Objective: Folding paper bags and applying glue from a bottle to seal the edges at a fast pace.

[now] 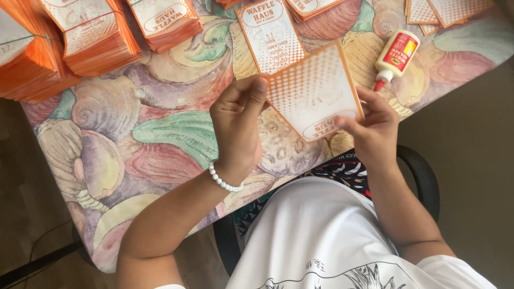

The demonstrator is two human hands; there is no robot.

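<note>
An orange-and-white dotted paper card (313,91) is held up above the table between both hands. My left hand (237,126) pinches its left edge with thumb and fingers; a white bead bracelet circles that wrist. My right hand (373,130) grips the card's lower right corner. Beneath the card lies another printed orange-bordered card (269,33), flat on the table. A small white glue bottle (395,56) with a red tip lies on its side just right of the held card.
Tall stacks of orange-edged cards (93,35) crowd the table's far left, with more loose cards (444,10) at the far right. The tablecloth (160,134) has a shell pattern. A dark chair arm (423,176) curves by my right elbow.
</note>
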